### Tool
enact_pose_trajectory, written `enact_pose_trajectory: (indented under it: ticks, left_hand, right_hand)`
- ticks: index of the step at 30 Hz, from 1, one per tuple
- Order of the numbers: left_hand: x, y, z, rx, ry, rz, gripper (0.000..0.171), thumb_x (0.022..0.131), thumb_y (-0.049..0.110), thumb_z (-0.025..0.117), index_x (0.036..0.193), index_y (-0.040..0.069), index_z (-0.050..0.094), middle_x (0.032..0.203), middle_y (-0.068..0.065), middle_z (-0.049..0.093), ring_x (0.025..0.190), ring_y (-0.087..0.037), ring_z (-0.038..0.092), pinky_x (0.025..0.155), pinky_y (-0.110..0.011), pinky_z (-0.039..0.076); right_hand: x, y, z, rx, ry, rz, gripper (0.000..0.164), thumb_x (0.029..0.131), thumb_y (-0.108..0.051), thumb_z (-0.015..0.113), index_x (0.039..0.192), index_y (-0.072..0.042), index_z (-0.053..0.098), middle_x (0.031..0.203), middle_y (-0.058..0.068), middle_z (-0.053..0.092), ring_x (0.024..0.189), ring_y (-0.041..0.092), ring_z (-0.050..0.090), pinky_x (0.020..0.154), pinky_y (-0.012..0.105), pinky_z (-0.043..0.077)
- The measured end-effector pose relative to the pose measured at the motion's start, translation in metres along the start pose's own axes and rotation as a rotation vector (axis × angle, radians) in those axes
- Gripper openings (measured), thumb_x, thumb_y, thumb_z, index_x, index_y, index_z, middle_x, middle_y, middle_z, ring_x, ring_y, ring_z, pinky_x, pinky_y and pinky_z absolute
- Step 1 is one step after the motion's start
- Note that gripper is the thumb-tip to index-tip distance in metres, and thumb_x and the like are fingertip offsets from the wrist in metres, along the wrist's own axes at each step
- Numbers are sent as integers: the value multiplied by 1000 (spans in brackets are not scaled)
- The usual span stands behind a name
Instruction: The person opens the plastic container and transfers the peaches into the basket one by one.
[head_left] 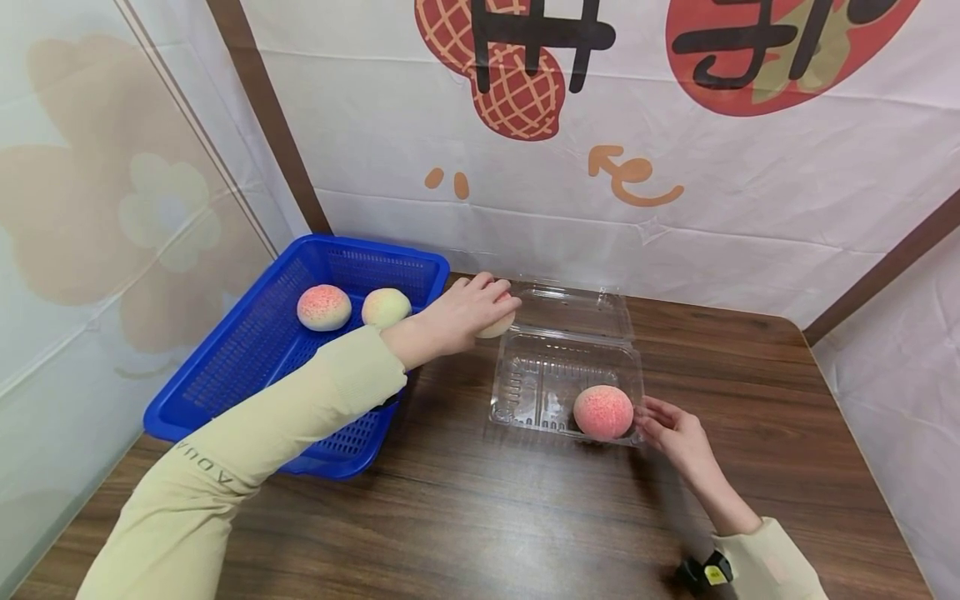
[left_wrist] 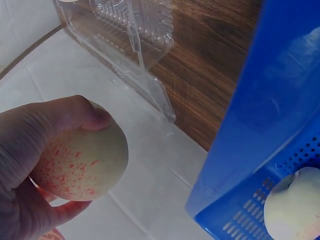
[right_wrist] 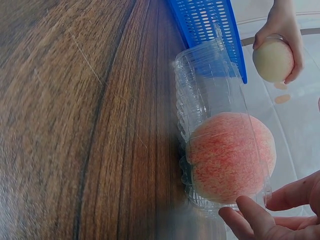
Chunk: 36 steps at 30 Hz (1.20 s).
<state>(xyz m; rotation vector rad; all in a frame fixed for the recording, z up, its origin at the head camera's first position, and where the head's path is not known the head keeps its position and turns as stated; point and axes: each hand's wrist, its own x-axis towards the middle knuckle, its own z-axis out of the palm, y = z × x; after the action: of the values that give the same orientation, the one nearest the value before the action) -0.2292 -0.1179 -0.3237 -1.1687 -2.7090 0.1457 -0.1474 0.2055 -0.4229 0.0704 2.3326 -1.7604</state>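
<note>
My left hand [head_left: 461, 315] grips a pale peach with red speckles [left_wrist: 87, 162], thumb on one side and fingers curled round the other. It holds the peach in the air between the blue basket [head_left: 217, 350] and a hinged clear plastic box [head_left: 525, 396]. The box lies open on the table, its lid [head_left: 573, 312] folded back toward the wall. A pinker peach [head_left: 603, 412] sits in the box's near right corner. Beside that corner, my right hand [head_left: 681, 446] pinches the box's edge between thumb and fingers [right_wrist: 254, 216].
Two more peaches, one red-topped [head_left: 324, 308] and one paler [head_left: 386, 307], lie in the basket at the left. A printed cloth wall [head_left: 525, 225] rises behind the wooden table [head_left: 480, 525]. A dark device [head_left: 705, 573] is at my right wrist.
</note>
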Motion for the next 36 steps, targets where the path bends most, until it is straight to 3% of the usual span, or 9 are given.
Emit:
enact_pose_trajectory:
  ticks: [17, 36]
  left_hand:
    - [-12, -6, 0, 6, 55, -13, 62, 62, 0, 74, 119, 12, 52, 117, -11, 48, 106, -31, 43, 74, -44, 45]
    - [-26, -17, -4, 6, 38, -72, 64, 61, 0, 75, 118, 10, 49, 116, -12, 49, 107, -33, 42, 77, -47, 44]
  right_hand:
    - [0, -1, 2, 6, 4, 3, 41, 92, 3, 44, 128, 19, 35, 119, 35, 49, 80, -4, 58, 71, 15, 49]
    - [1, -1, 1, -20, 2, 19, 40, 92, 1, 45, 128, 18, 36, 119, 34, 50, 81, -2, 59, 71, 16, 49]
